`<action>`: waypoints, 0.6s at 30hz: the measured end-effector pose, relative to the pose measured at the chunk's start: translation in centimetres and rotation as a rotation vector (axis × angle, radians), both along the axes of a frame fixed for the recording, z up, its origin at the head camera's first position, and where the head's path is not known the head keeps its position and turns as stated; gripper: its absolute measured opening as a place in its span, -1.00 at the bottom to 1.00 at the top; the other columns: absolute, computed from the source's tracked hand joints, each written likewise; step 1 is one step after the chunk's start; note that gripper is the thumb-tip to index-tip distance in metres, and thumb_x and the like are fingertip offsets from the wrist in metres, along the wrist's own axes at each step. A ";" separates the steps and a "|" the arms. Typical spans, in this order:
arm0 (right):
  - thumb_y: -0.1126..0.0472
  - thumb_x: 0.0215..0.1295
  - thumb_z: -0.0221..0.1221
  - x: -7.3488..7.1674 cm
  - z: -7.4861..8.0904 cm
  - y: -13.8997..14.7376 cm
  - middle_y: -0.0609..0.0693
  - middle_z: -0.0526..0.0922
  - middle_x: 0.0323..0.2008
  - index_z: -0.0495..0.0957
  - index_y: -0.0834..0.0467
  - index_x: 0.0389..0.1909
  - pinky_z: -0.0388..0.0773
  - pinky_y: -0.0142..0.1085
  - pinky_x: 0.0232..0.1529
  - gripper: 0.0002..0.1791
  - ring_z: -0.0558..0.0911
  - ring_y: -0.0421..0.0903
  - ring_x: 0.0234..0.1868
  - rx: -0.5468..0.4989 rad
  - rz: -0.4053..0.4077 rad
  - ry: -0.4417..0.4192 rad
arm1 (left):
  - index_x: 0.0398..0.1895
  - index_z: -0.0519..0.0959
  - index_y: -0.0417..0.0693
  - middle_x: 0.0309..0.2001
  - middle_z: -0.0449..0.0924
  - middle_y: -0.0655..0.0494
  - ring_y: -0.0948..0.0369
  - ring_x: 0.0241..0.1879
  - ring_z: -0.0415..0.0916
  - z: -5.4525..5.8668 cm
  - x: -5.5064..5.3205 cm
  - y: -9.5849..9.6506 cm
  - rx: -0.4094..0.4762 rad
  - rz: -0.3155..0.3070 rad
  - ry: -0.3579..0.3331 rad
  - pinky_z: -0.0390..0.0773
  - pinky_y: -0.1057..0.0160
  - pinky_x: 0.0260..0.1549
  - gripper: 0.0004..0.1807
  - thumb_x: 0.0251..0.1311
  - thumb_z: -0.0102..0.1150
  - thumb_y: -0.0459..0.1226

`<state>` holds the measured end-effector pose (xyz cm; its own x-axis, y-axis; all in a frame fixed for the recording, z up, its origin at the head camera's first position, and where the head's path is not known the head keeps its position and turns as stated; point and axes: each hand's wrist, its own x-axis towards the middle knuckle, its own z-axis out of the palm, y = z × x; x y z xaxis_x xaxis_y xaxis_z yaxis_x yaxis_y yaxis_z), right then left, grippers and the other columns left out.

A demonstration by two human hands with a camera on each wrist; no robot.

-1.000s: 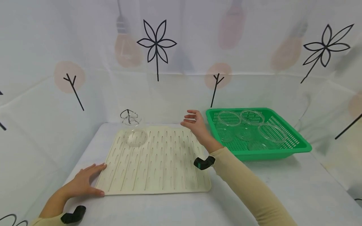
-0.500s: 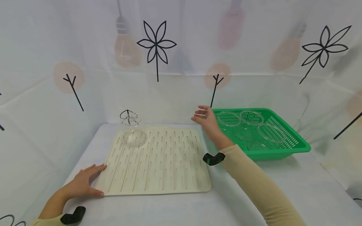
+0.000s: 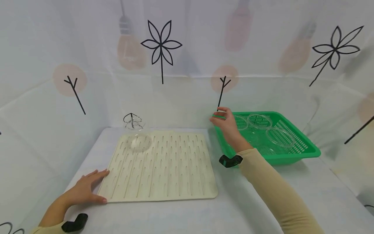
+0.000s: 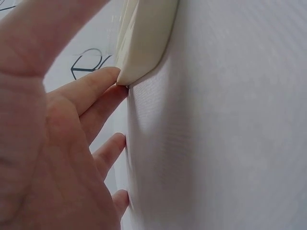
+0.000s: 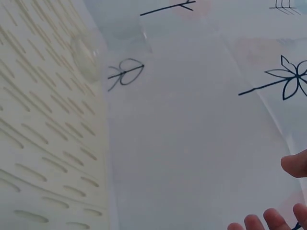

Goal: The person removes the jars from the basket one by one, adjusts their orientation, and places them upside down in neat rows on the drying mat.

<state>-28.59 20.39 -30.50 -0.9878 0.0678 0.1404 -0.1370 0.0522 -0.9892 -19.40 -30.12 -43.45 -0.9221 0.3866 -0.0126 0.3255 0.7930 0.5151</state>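
Note:
A cream ridged mat (image 3: pixel 163 169) lies on the white table. My left hand (image 3: pixel 83 191) rests at its near left corner, thumb and fingertips touching the edge with the fingers fairly straight. In the left wrist view, fingertips (image 4: pixel 112 74) touch the mat's corner (image 4: pixel 148 43). A clear glass (image 3: pixel 141 143) stands mouth down on the mat's far left part. My right hand (image 3: pixel 228 125) is in the air by the left rim of a green basket (image 3: pixel 292 159), fingers loosely bent, holding nothing. Several clear glasses (image 3: pixel 280 136) stand mouth up in the basket, one partly hidden behind my hand.
The basket stands right of the mat, with a strip of white tablecloth (image 3: pixel 242 195) in front of it. A white patterned cloth backdrop (image 3: pixel 187 97) rises behind the table and along both sides.
My right hand has moved rightward from above the mat's far right corner to the basket's left rim. The left hand, mat and glasses stay in place.

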 end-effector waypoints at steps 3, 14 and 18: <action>0.36 0.25 0.13 -0.3 -0.1 0.7 0.10 0.33 0.08 0.07 0.19 0.32 0.33 -0.08 0.14 -0.34 0.38 0.03 0.12 0.022 -0.011 -0.009 | 0.25 0.32 -0.28 0.24 0.26 -0.33 -0.40 0.23 -0.03 0.0 0.0 -0.2 0.010 0.002 0.003 -0.17 -0.47 0.04 0.10 -0.45 0.52 0.07; 0.27 0.27 0.15 -0.9 -0.2 3.4 0.27 0.20 0.25 0.02 0.17 0.37 0.28 -0.03 0.18 -0.29 0.29 0.10 0.23 0.128 -0.036 -0.022 | 0.25 0.31 -0.29 0.25 0.24 -0.33 -0.40 0.24 -0.05 0.0 -0.2 -0.2 0.016 -0.009 0.009 -0.19 -0.48 0.04 0.11 -0.44 0.52 0.08; 0.27 0.28 0.14 -1.1 -0.1 4.1 0.27 0.20 0.25 0.01 0.16 0.37 0.28 -0.02 0.18 -0.29 0.28 0.11 0.25 0.158 -0.055 -0.043 | 0.25 0.31 -0.29 0.25 0.24 -0.34 -0.40 0.23 -0.05 0.1 -0.2 -0.2 0.014 -0.005 0.000 -0.19 -0.48 0.03 0.11 -0.44 0.52 0.08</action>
